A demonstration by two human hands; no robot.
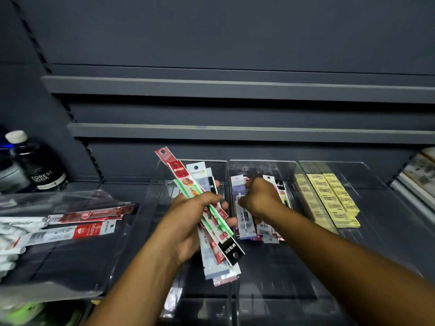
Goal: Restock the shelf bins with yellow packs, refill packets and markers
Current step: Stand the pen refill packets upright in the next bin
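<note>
While the left hand [188, 220] grips a fanned bundle of long, flat plastic refill packets [182, 172] (red, green-striped, pale blue, one black-ended), its fingers are curled round the bundle's middle, with the fingertips showing at its three o'clock edge. The bundle slants from eleven o'clock to five o'clock above the leftmost clear plastic bin [193, 161].

At three o'clock from that hand, the right hand [259, 197] is inside the middle clear plastic bin [263, 162]. Its fingers are curled down and pinch the upper ends of the pale blue and white packets [246, 224] lying there; how many it pinches I cannot tell.

Further toward three o'clock, the right-hand clear plastic bin [329, 164] holds small yellow rectangular packs [334, 198], laid flat in rows.

At nine o'clock in the view, a clear flat tray [70, 267] carries loose red-and-white packets [91, 216]. At ten o'clock stands a dark bottle with a white cap [37, 165]. Grey metal shelf rails [235, 87] cross at twelve o'clock.
</note>
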